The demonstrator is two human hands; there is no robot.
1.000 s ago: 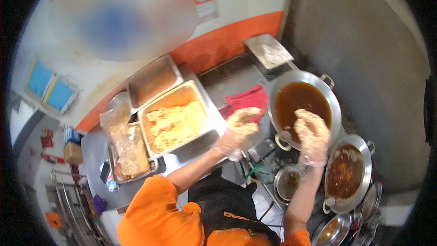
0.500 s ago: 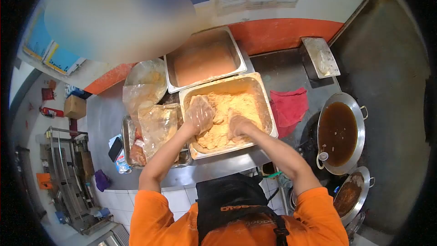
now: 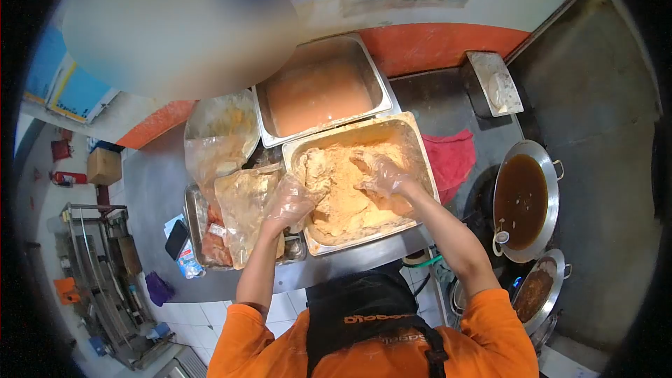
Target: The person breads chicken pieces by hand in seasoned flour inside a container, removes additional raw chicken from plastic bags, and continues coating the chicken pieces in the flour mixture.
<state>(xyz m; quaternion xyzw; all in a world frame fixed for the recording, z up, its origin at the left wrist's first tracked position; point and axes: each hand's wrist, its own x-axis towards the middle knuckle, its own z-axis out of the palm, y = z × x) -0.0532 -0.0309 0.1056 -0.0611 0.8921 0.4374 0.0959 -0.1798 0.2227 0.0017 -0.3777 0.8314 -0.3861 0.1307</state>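
Observation:
A metal tub point(image 3: 428, 180) holds yellowish-orange flour point(image 3: 357, 210) with lumpy, coated pieces in it. My left hand point(image 3: 290, 201), in a clear plastic glove, is over the tub's left rim, its fingers apart beside a floured lump point(image 3: 316, 170). My right hand point(image 3: 381, 173), also gloved and dusted with flour, is inside the tub right of the middle. Its fingers are spread and curved down at the flour, the tips partly buried. I see nothing held in either hand.
Behind stands a metal pan of orange-pink liquid point(image 3: 322, 98). Plastic bags point(image 3: 245, 203) and a tray of packed meat point(image 3: 215, 241) are at the left, near a phone point(image 3: 176, 239). To the right lie a red cloth point(image 3: 448, 161) and two oil-filled pans point(image 3: 521, 199).
My left hand has drawn back toward the tub's left rim. My right hand has moved farther into the tub, away from the near side. The view has shifted slightly.

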